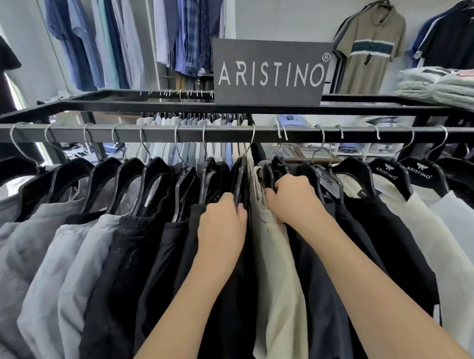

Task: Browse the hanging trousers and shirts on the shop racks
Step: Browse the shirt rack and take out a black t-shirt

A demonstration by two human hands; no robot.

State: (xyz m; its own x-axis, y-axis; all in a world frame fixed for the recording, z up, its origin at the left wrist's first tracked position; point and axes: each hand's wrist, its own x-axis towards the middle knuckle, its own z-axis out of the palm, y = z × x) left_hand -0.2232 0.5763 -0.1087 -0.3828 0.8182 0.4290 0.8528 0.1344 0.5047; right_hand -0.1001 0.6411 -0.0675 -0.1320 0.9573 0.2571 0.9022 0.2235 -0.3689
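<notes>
A black metal rack rail (pixel 159 135) carries a row of trousers on black hangers: grey ones (pixel 44 239) at the left, black ones (pixel 152 249) in the middle, cream ones (pixel 447 225) at the right. My left hand (pixel 222 222) grips the black hanger (pixel 241 179) of a dark pair, fingers curled over its top. My right hand (pixel 293 199) grips the waistband and hanger of the dark trousers just right of a beige pair (pixel 276 272). The beige pair hangs in the gap between my hands.
A dark brand sign (pixel 271 72) stands on the rack's top frame. Folded shirts (pixel 442 87) are stacked at the right of the frame. Blue shirts (pixel 99 41) hang on the back wall, a tan polo (pixel 371 48) at the right. A second row of light garments (pixel 202 151) hangs behind the rail.
</notes>
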